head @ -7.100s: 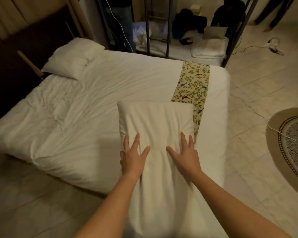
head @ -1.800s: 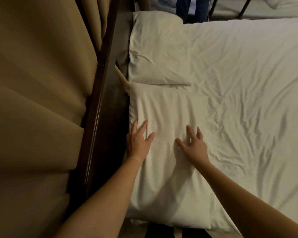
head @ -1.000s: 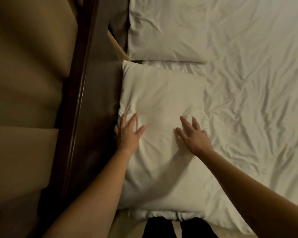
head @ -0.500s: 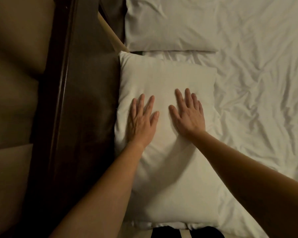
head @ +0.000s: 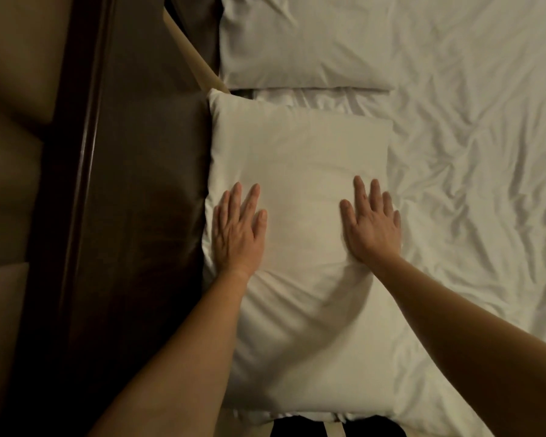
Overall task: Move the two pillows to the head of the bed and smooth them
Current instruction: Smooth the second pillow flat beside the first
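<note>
**A:** Item one, near pillow (head: 300, 171): where did it lie, and how were your hands set?

**B:** It lay at the head of the bed, its long edge against the dark headboard (head: 145, 216). Your left hand (head: 238, 230) was flat and spread near the headboard edge; your right hand (head: 372, 227) was flat and spread near the opposite edge. Neither pinched any cloth.

**A:** Item two, far pillow (head: 297, 39)?

**B:** It sat just beyond the first, also by the headboard, a narrow strip of sheet (head: 473, 184) showing between them. Light creases showed on its cover.

**A:** Condition of item one?

**B:** It was smooth between your hands, with folds gathered below your wrists.

**A:** Handling note?

**B:** In my judgement you did best to keep your palms flat and sweep outward toward the edges with light pressure, then work those lower folds and finish on the far pillow.
</note>
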The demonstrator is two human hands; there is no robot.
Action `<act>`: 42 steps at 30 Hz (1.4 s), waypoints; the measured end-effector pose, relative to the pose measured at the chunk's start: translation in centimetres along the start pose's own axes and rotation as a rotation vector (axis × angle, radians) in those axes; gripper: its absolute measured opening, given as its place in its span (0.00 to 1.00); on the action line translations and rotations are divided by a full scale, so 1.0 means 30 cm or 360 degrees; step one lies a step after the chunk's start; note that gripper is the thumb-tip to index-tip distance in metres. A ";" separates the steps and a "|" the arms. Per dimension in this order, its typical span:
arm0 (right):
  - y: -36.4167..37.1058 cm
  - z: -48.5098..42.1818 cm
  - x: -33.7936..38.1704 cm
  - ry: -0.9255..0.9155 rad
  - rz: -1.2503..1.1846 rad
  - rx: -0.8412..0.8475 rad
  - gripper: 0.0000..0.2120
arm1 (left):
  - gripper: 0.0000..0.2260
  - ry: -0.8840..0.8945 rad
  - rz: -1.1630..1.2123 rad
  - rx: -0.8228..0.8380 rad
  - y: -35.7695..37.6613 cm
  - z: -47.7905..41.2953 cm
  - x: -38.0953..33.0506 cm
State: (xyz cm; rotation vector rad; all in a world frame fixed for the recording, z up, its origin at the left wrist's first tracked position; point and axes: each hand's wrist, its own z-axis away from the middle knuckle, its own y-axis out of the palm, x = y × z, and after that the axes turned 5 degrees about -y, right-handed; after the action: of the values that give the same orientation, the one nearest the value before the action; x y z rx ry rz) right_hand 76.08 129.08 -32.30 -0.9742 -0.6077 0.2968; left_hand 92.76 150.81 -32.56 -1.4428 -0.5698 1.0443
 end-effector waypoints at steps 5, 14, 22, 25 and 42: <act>-0.073 0.070 -0.077 0.0223 -0.0031 0.0128 0.32 | 0.25 -0.0054 0.0184 0.0095 -0.062 0.010 0.028; -0.017 0.402 0.091 -0.0276 0.0020 -0.0027 0.34 | 0.26 0.0094 0.0185 0.0027 -0.163 0.294 -0.047; 0.148 0.482 0.015 -0.0420 0.0024 -0.0009 0.30 | 0.26 0.0155 0.0077 0.0096 -0.051 0.462 0.054; 0.147 0.465 -0.063 -0.0376 0.0061 -0.0010 0.30 | 0.26 0.0175 0.0110 0.0083 -0.025 0.456 0.097; 0.067 0.612 -0.096 -0.0074 0.0006 0.0096 0.35 | 0.27 -0.0189 0.0239 0.0159 -0.175 0.546 0.043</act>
State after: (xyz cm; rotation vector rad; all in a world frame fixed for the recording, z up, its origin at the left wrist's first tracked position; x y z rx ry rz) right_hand 62.75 141.26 -27.39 -0.9126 -0.6358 0.3403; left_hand 80.68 161.29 -26.09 -1.3580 -0.4926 1.2664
